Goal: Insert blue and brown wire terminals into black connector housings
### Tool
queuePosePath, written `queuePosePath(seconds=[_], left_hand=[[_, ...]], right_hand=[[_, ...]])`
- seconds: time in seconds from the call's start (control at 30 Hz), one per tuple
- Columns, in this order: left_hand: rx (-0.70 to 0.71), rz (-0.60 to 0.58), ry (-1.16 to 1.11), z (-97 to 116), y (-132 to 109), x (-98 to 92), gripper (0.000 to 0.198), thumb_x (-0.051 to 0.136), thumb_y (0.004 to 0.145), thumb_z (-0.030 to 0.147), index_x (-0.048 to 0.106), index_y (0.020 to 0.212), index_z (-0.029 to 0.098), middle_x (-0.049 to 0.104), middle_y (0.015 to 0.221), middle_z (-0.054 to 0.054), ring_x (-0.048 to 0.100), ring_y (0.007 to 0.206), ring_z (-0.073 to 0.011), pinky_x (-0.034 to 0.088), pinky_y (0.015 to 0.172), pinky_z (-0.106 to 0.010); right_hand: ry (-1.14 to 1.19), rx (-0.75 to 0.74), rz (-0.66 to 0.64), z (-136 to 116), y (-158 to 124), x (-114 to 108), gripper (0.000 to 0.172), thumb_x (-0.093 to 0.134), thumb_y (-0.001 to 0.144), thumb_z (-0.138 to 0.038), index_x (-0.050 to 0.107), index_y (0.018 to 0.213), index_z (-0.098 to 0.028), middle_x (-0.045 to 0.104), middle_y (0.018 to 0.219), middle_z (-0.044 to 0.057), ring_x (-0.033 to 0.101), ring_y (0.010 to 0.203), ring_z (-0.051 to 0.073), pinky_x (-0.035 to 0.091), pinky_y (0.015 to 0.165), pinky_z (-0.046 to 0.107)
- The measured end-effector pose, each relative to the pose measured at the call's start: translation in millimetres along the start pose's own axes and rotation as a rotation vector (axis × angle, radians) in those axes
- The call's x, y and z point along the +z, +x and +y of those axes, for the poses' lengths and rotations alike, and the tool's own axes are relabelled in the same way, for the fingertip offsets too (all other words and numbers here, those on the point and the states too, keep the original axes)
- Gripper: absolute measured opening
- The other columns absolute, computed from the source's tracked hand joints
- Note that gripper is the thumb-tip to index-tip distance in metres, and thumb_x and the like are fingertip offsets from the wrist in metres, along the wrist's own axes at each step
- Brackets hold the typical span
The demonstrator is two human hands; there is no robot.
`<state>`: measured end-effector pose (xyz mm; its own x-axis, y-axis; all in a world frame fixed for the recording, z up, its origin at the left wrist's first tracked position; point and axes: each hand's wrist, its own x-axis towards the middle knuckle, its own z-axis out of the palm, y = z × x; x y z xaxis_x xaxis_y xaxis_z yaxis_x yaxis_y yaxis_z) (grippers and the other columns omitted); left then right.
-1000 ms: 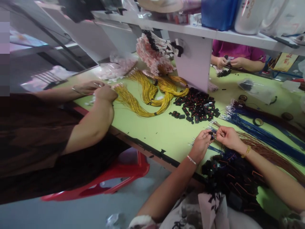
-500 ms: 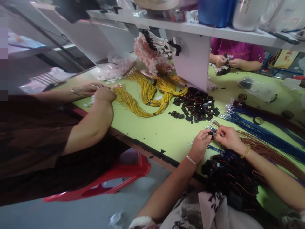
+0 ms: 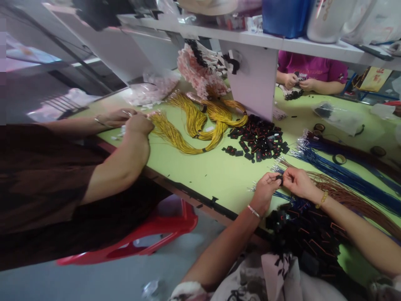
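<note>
My left hand (image 3: 265,189) pinches a small black plastic connector housing (image 3: 280,179) between thumb and fingertips. Close against it, my right hand (image 3: 296,182) has its fingers pinched together; what they hold is too small and hidden to make out. Beneath both hands lie crimped ends of blue wires (image 3: 283,195). A bundle of brown wires (image 3: 341,190) runs to the right under my right wrist. Beyond my hands, a loose heap of black connector housings (image 3: 261,140) covers the table. Nearer my body is a pile of black parts with orange edges (image 3: 310,238).
To the left, a co-worker's hands (image 3: 138,121) work by yellow wire bundles (image 3: 200,146). Across the table another person (image 3: 311,71) handles black parts. Blue wires (image 3: 344,167) and tape rolls (image 3: 339,159) lie right. A shelf (image 3: 282,44) overhangs; a red stool (image 3: 175,230) stands below.
The black housing has turned in my left fingers and is more covered now. Both hands have stayed close together in nearly the same spot.
</note>
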<state>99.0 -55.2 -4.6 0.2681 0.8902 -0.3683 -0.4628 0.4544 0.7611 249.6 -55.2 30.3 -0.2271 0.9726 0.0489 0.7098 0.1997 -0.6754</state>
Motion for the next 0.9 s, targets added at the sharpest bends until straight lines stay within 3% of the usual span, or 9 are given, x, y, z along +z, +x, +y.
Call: queuePosePath(seconds=[0.17, 0.37, 0.63, 0.7, 0.77, 0.83, 0.9], left_hand=[[0.11, -0.001, 0.069, 6.2, -12.2, 10.9, 0.032, 0.076, 0.062, 0.023, 0.062, 0.089, 0.014, 0.061, 0.082, -0.003, 0.056, 0.072, -0.0113, 0.047, 0.068, -0.026], [0.232, -0.038, 0.105, 13.9, -22.0, 24.7, 0.03, 0.074, 0.066, 0.024, 0.061, 0.092, 0.016, 0.061, 0.079, -0.002, 0.055, 0.071, -0.0123, 0.047, 0.065, -0.026], [0.232, -0.056, 0.148, 1.1, -13.4, 20.0, 0.025, 0.073, 0.066, 0.024, 0.057, 0.084, 0.016, 0.058, 0.07, 0.001, 0.052, 0.06, -0.0099, 0.045, 0.061, -0.025], [0.253, -0.074, 0.207, 1.2, -19.8, 23.3, 0.022, 0.07, 0.069, 0.024, 0.057, 0.085, 0.017, 0.057, 0.066, 0.002, 0.051, 0.058, -0.0101, 0.044, 0.059, -0.025], [0.338, -0.083, 0.334, 2.7, -33.1, 30.1, 0.019, 0.066, 0.075, 0.025, 0.059, 0.091, 0.018, 0.059, 0.071, -0.001, 0.054, 0.063, -0.0126, 0.044, 0.062, -0.026], [0.494, -0.144, 0.545, 1.8, -50.6, 40.6, 0.019, 0.059, 0.081, 0.027, 0.063, 0.099, 0.021, 0.064, 0.087, -0.006, 0.059, 0.078, -0.0168, 0.046, 0.071, -0.029], [0.657, -0.353, 0.788, -4.4, -67.0, 53.4, 0.025, 0.053, 0.086, 0.031, 0.064, 0.107, 0.022, 0.066, 0.099, -0.009, 0.06, 0.089, -0.0201, 0.046, 0.08, -0.032]], right_hand=[[0.116, 0.001, -0.111, -3.6, 5.4, -25.2, 0.016, 0.048, 0.08, -0.026, 0.059, 0.074, -0.016, 0.056, 0.065, -0.002, 0.043, 0.056, 0.01, 0.032, 0.053, 0.02], [0.176, -0.007, -0.331, -14.2, 8.9, -57.6, 0.02, 0.051, 0.08, -0.032, 0.056, 0.069, -0.016, 0.046, 0.058, -0.005, 0.037, 0.054, 0.009, 0.03, 0.051, 0.02], [0.159, 0.035, -0.147, -2.1, -6.5, -30.0, 0.02, 0.053, 0.078, -0.031, 0.05, 0.064, -0.017, 0.042, 0.056, -0.005, 0.034, 0.053, 0.009, 0.027, 0.05, 0.021], [0.213, 0.031, -0.186, 3.1, -7.6, -34.7, 0.023, 0.053, 0.08, -0.034, 0.052, 0.066, -0.016, 0.045, 0.058, -0.004, 0.037, 0.054, 0.009, 0.03, 0.052, 0.021], [0.303, 0.038, -0.257, 4.8, -4.5, -46.6, 0.029, 0.05, 0.084, -0.041, 0.055, 0.069, -0.016, 0.048, 0.061, -0.003, 0.039, 0.056, 0.009, 0.032, 0.054, 0.021], [0.295, 0.085, -0.221, 1.2, 3.1, -57.9, 0.034, 0.047, 0.086, -0.045, 0.055, 0.07, -0.016, 0.05, 0.062, -0.002, 0.041, 0.056, 0.01, 0.033, 0.053, 0.021], [0.193, 0.065, -0.194, -7.3, 13.3, -59.7, 0.033, 0.05, 0.084, -0.045, 0.056, 0.069, -0.016, 0.05, 0.059, -0.002, 0.04, 0.055, 0.01, 0.032, 0.051, 0.021]])
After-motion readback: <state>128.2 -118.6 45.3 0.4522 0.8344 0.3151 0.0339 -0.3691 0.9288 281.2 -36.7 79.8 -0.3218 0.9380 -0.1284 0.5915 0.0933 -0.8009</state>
